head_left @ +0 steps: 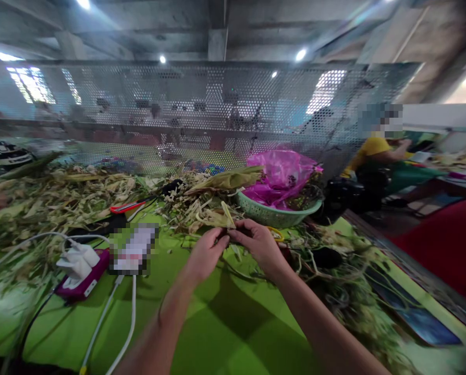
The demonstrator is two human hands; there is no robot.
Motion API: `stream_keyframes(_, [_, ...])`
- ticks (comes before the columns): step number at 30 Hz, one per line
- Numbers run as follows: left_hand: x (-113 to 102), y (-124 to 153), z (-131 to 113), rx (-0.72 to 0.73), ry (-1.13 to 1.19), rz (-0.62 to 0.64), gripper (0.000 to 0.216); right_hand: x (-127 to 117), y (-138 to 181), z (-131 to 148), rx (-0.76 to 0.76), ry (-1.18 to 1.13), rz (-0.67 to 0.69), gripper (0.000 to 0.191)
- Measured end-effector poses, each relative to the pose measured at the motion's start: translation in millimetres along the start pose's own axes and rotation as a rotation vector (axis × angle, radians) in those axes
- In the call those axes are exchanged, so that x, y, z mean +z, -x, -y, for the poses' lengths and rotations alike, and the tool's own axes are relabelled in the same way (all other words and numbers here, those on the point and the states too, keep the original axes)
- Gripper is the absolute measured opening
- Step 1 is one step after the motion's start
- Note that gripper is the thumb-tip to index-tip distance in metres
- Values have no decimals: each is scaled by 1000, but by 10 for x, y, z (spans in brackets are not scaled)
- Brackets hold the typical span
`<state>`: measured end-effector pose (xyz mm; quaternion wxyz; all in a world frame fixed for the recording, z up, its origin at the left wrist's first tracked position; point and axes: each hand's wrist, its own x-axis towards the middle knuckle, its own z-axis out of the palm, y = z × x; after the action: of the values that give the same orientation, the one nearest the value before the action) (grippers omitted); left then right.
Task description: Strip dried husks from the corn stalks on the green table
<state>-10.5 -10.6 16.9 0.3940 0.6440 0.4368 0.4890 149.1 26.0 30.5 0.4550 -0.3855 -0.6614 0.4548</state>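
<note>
My left hand point(206, 251) and my right hand point(258, 242) meet over the green table cover point(217, 323), fingers pinched together. Between them they hold a dry yellowish leaf strip point(228, 216) that sticks up from the fingertips. Just behind the hands lies a heap of dried leaves and husks point(196, 208). A long folded green-yellow leaf point(229, 179) rests on top of that heap, pointing toward the basket.
A teal woven basket point(274, 214) lined with a pink plastic bag point(282, 174) stands behind my right hand. A purple power strip point(84, 278) with white chargers and cables lies at left, red-handled scissors point(125, 207) beyond. A perforated metal screen point(201, 109) closes the back. A person in yellow point(373, 153) sits at right.
</note>
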Motion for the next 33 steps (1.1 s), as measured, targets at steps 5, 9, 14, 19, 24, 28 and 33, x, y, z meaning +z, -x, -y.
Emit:
stream_keyframes(5, [-1,-19,18,-28,62,-82,20,47,7,-48,-126,90,54,22])
stream_keyframes(9, [12,-25,49,-46,96,-89,17,11,14,-29,-140,284,-19,18])
stream_keyframes(14, [30,-21,58,-69,183,-119,17,-36,12,9,-142,422,-53,17])
stream_keyframes(19, [28,-11,43,-116,308,-124,16,-43,4,16,-68,286,-33,17])
stream_keyframes(24, [-7,15,-34,-128,271,-41,17,-45,18,78,69,-36,103,24])
stream_keyframes(28, [17,25,-77,-146,269,78,16,-18,26,81,148,-290,66,27])
stream_keyframes(33, [60,15,-95,-145,328,146,24,-8,8,47,133,-300,-103,29])
